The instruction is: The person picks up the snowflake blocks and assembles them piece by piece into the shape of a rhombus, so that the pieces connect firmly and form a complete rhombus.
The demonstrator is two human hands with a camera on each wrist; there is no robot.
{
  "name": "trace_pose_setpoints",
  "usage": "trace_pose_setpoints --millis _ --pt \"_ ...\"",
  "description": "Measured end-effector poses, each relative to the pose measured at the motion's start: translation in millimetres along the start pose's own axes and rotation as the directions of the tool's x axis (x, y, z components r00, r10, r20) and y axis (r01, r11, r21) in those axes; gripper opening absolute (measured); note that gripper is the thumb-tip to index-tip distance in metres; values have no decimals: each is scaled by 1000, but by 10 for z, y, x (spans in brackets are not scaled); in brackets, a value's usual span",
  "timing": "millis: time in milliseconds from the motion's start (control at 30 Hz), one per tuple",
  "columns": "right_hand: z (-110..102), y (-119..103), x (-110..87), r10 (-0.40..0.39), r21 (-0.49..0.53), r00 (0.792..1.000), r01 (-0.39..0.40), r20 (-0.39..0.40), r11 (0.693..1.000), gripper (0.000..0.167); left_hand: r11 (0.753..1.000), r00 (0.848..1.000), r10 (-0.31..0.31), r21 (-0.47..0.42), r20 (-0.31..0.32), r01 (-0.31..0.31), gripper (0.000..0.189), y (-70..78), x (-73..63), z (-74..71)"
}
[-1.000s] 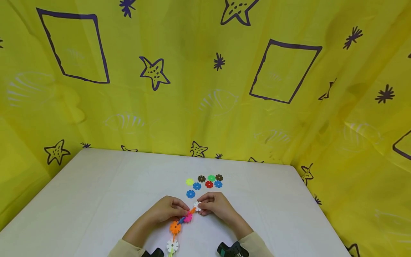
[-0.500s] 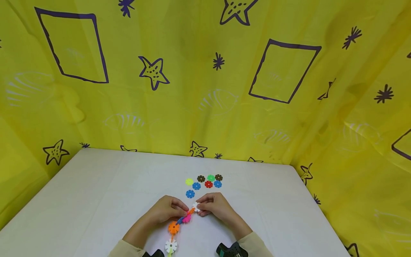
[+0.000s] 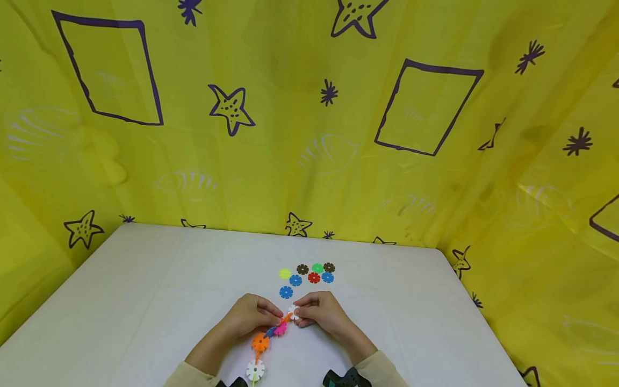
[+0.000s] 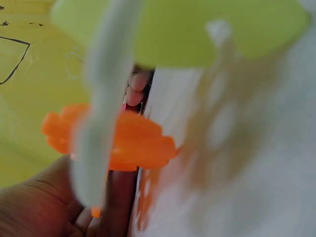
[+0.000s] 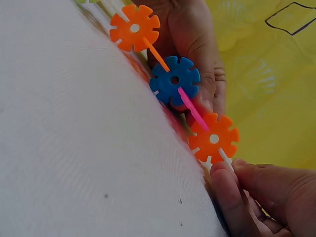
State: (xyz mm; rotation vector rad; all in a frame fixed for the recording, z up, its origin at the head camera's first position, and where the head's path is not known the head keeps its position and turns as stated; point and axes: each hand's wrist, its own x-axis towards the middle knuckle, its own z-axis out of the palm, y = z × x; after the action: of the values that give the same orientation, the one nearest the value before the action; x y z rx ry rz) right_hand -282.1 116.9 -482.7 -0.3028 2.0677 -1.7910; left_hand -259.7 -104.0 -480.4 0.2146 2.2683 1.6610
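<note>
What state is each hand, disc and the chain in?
Left hand: gripping the chain near its pink disc
Right hand: pinching white end disc
White end disc: edge at orange disc's slot; seating unclear
Chain: discs slotted together, bent
Yellow disc: flat, loose
Green disc: flat, loose
Red disc: flat, loose
Two brown discs: flat, loose
Three blue discs: flat, loose
</note>
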Motion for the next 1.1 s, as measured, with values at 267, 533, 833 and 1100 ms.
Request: trace_pose_setpoints --millis 267,533,833,1100 --pt "37 1 -5 13 6 1000 -13 -21 1000 22 1000 1000 0 12 9 0 18 -7 -4 -17" --pt "59 -18 -30 7 -4 999 -8 -44 1000 28 1000 999 8 24 33 -9 19 -41 9 -47" --pt "46 17 -188 72 15 993 -71 -97 997 27 999 999 -15 40 52 13 20 -28 5 -40" --pt "232 7 -483 165 65 986 -165 4 984 25 1000 998 -8 0 56 8 20 -23 3 -62"
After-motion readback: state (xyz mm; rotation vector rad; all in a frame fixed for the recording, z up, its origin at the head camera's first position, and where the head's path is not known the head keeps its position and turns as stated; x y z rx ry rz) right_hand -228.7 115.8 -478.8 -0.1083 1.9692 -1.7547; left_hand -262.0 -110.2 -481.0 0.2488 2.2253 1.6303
